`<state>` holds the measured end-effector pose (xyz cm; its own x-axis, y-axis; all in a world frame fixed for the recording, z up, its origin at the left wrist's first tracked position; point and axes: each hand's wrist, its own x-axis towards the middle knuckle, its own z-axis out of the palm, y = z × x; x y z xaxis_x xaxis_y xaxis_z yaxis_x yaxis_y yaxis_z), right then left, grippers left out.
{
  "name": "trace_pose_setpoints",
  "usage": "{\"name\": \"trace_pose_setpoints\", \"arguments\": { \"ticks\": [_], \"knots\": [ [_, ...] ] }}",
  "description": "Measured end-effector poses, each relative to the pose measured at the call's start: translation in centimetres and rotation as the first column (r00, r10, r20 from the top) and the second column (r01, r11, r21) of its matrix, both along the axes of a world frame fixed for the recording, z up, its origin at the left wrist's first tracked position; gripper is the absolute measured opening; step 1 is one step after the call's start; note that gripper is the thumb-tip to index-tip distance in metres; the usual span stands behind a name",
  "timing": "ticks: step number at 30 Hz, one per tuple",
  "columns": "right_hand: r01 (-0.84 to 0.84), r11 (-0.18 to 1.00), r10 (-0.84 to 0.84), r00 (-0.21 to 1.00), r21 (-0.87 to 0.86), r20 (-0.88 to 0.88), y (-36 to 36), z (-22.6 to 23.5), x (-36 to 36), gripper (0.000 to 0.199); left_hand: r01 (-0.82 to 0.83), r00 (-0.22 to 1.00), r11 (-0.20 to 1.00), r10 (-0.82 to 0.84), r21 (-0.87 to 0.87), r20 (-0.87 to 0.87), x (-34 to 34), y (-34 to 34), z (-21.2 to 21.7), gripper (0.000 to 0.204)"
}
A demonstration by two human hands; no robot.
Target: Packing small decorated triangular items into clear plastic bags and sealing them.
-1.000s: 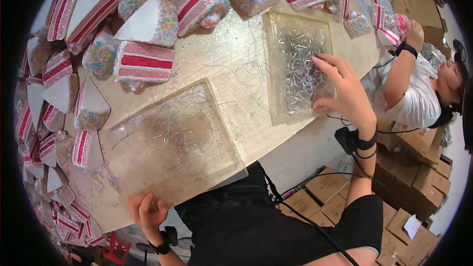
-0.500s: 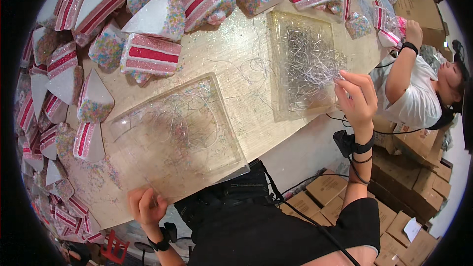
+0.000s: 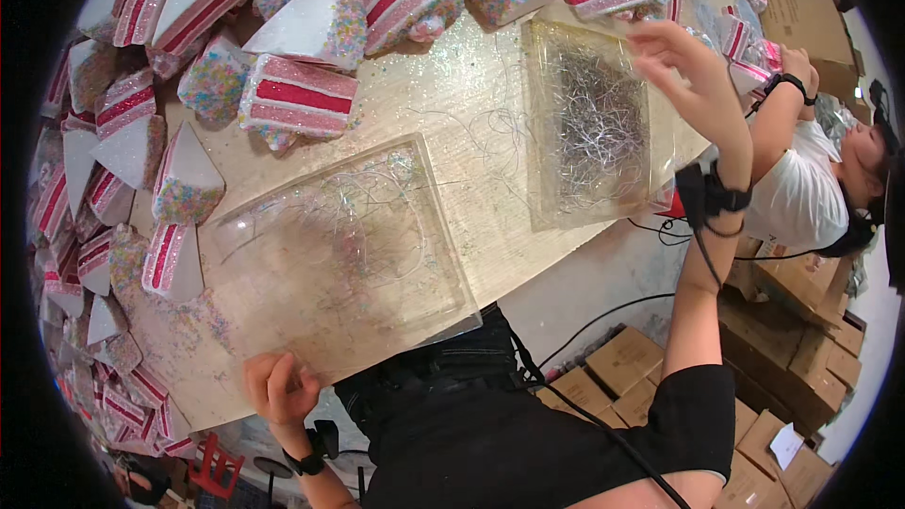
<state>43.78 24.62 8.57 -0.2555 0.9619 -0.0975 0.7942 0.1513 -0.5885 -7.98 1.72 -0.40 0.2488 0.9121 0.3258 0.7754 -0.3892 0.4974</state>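
My right hand [image 3: 693, 80] is raised at the far right end of a yellowish clear tray [image 3: 545, 198], its fingers stretched and apart. I see nothing in it. Inside that tray lies a tangle of thin silver strands [image 3: 603, 123]. My left hand [image 3: 280, 388] rests at the table's near edge with its fingers curled in; whatever is between them, if anything, cannot be made out. It is nearest a second clear tray [image 3: 448, 226], which holds loose pale threads [image 3: 377, 226] and scattered coloured sprinkles.
Imitation cake slices [image 3: 300, 99] with pink glitter layers and sprinkles are heaped along the table's far and left sides. Loose threads [image 3: 495, 137] lie between the trays. A co-worker [image 3: 797, 170] sits at the right, hands by more slices. Cardboard boxes [image 3: 627, 358] and cables are below.
My right hand has moved away from the silver strands, up toward the tray's far right corner, and its fingers have spread. My left hand stays at the table edge.
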Motion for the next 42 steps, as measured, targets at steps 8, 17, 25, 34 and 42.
{"name": "trace_pose_setpoints", "arguments": {
  "ticks": [8, 17, 25, 34, 42],
  "knots": [
    [-0.35, 0.908, 0.373, 0.926, -0.231, 0.064, 2.1, -1.5, -4.3, 0.044, -0.029, 0.999, 0.999, 0.03, 0.026, -0.035, -0.1, -0.4, 0.4, 0.031],
    [-0.242, 0.957, 0.246, 0.969, -0.163, 0.008, 2.4, 0.3, -3.1, 0.023, 0.013, 0.999, 1.0, -0.013, 0.007, -0.037, 0.1, -0.1, 0.8, 0.03],
    [-0.257, 0.866, 0.105, 0.932, 0.429, 0.347, -0.7, 5.6, -3.4, 0.02, 0.05, 0.998, 0.998, -0.051, 0.027, 0.043, -0.7, -1.6, 0.0, 0.048],
    [-0.102, 0.762, -0.119, 0.949, 0.639, 0.293, -3.6, 5.2, -3.9, 0.02, 0.143, 0.987, 0.989, -0.146, 0.039, 0.07, -0.3, -1.0, 0.7, 0.055],
    [-0.025, 0.675, -0.077, 0.992, 0.737, 0.104, -6.6, 5.4, -8.9, 0.02, 0.195, 0.978, 0.971, -0.204, 0.138, 0.052, -0.3, -0.1, 0.5, 0.057]
  ]
}}
